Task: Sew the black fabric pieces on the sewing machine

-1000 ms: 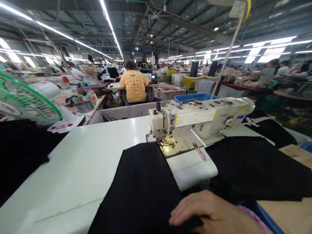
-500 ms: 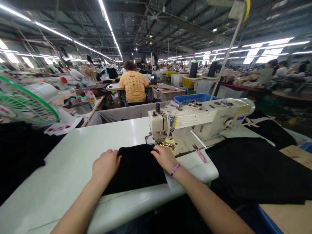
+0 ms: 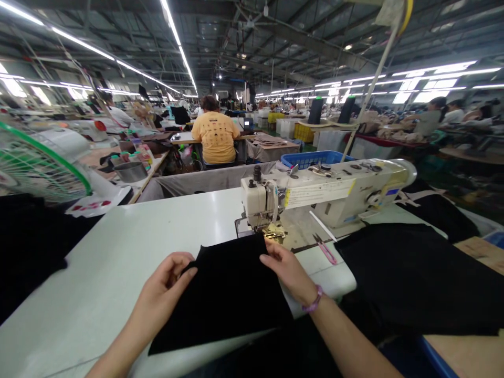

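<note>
A piece of black fabric (image 3: 230, 289) lies on the white sewing table (image 3: 129, 252), its far edge close to the presser foot of the cream sewing machine (image 3: 323, 194). My left hand (image 3: 163, 291) pinches the fabric's far left corner between thumb and fingers. My right hand (image 3: 289, 270) grips the far right corner, just in front of the needle area; a pink band sits on that wrist.
Pink thread snips (image 3: 325, 249) lie on the machine bed to the right. More black fabric (image 3: 413, 278) is piled at right and another black heap (image 3: 27, 247) at left. A green fan (image 3: 35, 165) stands far left. A person in a yellow shirt (image 3: 216, 136) sits ahead.
Both hands have come back toward me from the presser foot and now pinch the fabric's far corners; the fabric lies spread lower and wider on the table.
</note>
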`<state>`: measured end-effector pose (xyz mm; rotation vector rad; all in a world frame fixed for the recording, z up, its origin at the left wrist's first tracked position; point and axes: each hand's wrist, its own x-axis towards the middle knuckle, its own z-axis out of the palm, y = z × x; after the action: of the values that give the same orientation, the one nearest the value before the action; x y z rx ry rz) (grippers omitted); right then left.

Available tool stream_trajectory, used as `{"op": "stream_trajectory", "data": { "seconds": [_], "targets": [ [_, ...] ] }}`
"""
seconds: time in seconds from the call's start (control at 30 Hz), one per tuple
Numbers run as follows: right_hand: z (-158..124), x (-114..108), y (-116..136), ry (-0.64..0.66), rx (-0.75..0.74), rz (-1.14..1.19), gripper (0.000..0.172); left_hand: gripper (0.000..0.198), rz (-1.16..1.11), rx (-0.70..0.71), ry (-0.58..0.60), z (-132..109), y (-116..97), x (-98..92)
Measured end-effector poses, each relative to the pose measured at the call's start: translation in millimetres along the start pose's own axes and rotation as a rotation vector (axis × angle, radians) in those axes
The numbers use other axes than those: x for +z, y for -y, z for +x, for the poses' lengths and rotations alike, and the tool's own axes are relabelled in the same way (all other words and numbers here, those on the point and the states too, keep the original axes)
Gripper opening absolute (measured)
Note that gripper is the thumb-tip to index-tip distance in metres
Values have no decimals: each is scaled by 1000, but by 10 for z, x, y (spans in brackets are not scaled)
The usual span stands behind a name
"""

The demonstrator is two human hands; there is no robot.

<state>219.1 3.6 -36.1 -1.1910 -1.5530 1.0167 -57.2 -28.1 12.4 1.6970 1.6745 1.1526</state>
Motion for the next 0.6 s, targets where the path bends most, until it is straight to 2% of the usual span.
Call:
{"op": "stream_trajectory", "data": {
  "seconds": [0.1, 0.23, 0.33, 0.4, 0.5, 0.6],
  "targets": [
    [-26, -92, 81, 33, -8, 143, 20, 30, -306, -107, 3, -125, -157, -41],
    [-109, -132, 200, -106, -102, 241, 22, 26, -513, -196, -41, -210, -360, -46],
    [-223, -159, 236, -274, -125, 145, 25, 22, -574, -183, -113, -252, -458, -30],
    [-300, -188, 243, -361, -120, 98, 28, 23, -583, -162, -115, -280, -491, -16],
    [-378, -236, 243, -393, -64, 124, 33, 25, -608, -153, -142, -318, -511, 14],
    [-402, -261, 232, -397, 53, 280, 38, 27, -641, -175, -201, -338, -529, 51]
  ]
}}
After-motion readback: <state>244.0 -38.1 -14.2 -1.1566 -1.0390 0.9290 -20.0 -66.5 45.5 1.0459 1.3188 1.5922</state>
